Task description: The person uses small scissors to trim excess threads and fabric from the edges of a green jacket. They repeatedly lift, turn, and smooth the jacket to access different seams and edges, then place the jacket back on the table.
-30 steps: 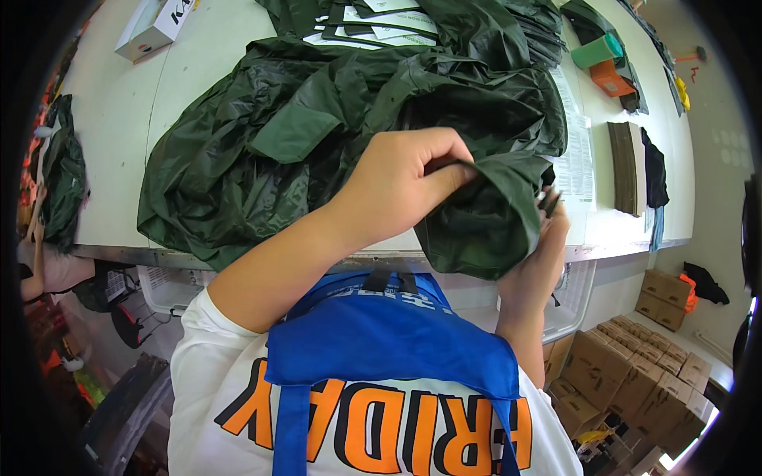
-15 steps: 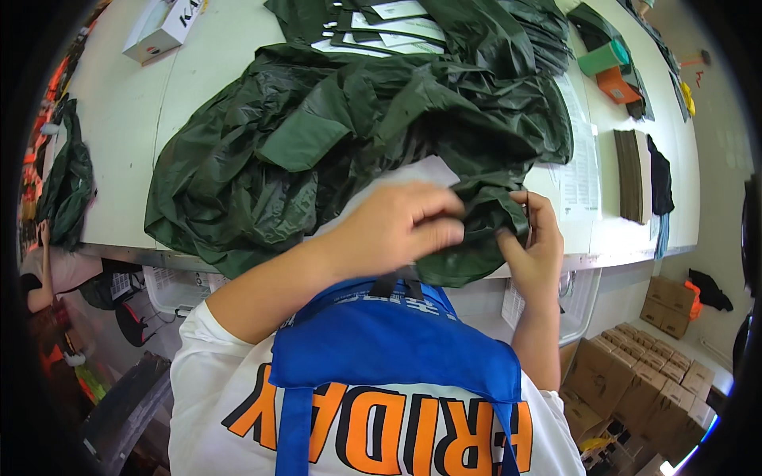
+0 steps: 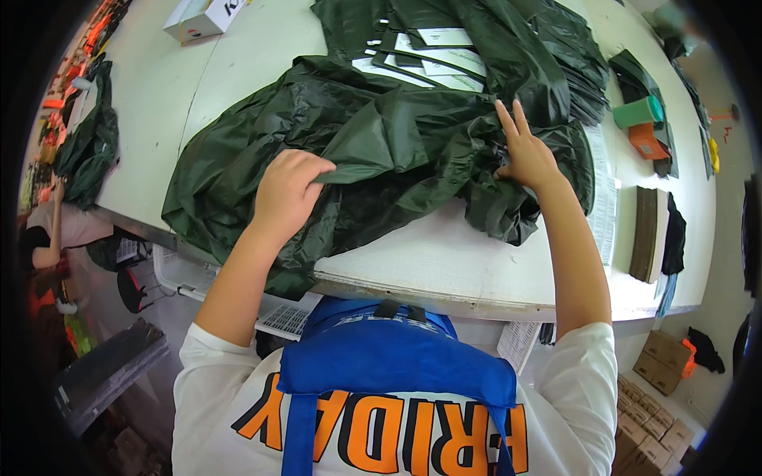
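A large crumpled sheet of dark green, shiny, thin fabric, perhaps a raincoat [image 3: 238, 159], is spread in folds over the white table [image 3: 444, 258]. My left hand [image 3: 287, 190] pinches a flap of the green fabric at its left middle, thumb and fingers pressed together. My right hand [image 3: 530, 159] lies at the right side of the fabric, two fingers stretched out ahead and the thumb apart, touching the gathered folds. Its remaining fingers are partly hidden. A corner of the fabric hangs over the table's front edge, left of me.
Beyond the fabric lie folded green pieces with white printed cards [image 3: 444, 59]. A white box [image 3: 202, 20] stands far left. On the right are a teal roll [image 3: 637, 112], an orange box [image 3: 647, 140] and a cardboard stack [image 3: 647, 234]. Another person's arm [image 3: 55, 214] shows at far left.
My hands have moved apart and away from me, the left one to the left onto the flap. The fabric has shifted off the near table edge at the middle, and the pale piece is gone from sight.
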### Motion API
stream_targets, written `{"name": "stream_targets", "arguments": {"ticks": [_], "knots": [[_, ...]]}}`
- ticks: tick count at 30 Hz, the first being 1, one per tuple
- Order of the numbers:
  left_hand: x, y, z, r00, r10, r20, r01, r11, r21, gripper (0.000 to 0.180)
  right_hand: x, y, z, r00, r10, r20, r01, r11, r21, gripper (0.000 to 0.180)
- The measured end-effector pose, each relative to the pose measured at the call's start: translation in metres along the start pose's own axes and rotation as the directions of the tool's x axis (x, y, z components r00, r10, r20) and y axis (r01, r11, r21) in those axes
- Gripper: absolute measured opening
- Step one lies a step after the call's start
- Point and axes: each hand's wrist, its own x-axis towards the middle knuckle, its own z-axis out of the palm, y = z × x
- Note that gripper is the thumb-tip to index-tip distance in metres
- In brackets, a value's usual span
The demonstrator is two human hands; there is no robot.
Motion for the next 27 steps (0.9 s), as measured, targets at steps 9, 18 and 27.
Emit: {"name": "stream_targets", "arguments": {"ticks": [9,18,27], "knots": [[-0.065,0.024,0.009,0.972,0.090,0.218,-0.063,0.990,-0.125,0.034,0.024,0.028,0.064,0.992,0.093,0.089,-0.103,0.988,0.114,0.082],[-0.058,0.006,-0.008,0.906,-0.321,0.276,0.255,0.934,0.249,0.090,0.006,0.043,0.072,0.994,0.064,0.088,-0.069,0.996,0.060,0.032],[-0.085,-0.009,0.014,0.908,-0.345,0.236,0.326,0.938,0.118,0.066,0.063,0.029,0.045,0.974,0.024,0.224,-0.034,0.999,0.037,0.034]]}}
